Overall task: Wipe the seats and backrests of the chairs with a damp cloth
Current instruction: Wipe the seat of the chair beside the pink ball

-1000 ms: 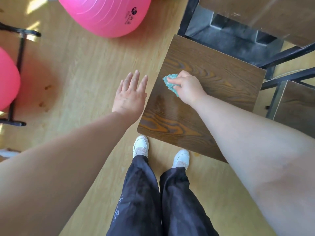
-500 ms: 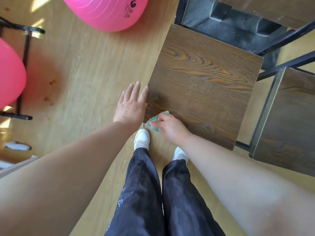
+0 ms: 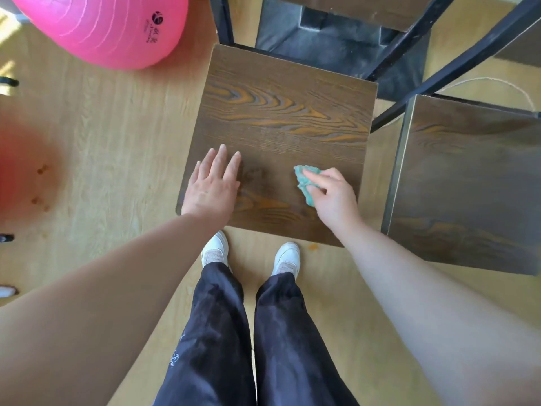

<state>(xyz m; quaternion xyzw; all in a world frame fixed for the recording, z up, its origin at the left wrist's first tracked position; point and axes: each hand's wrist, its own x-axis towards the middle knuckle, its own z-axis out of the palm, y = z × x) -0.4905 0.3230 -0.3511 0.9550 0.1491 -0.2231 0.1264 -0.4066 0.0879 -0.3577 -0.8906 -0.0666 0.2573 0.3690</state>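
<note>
Two seats: first seat [image 3: 281, 112] under the left hand [image 3: 212, 187] and right hand [image 3: 333, 197], second seat [image 3: 468, 186] rightward; one cloth [image 3: 304, 183]; two pink balls [image 3: 102, 24] [image 3: 11, 162], one blurred.

Looks like an indoor fitness/activity room. Big pink exercise ball [image 3: 99, 27] on a light wood-look floor [image 3: 117, 127], second pink ball [image 3: 17, 159] blurred at left edge. Dark wood-grain chair seat [image 3: 281, 112], neighbouring seat [image 3: 468, 186], black metal frames [image 3: 409, 48]. Exact venue unclear.

A pink ball [image 3: 102, 27] with a dark logo rests on the pale wooden floor [image 3: 117, 136], far left. A blurred red shape [image 3: 17, 165] shows at the left edge. Near, white shoes [image 3: 215, 249] stand below dark trousers [image 3: 248, 341].
</note>
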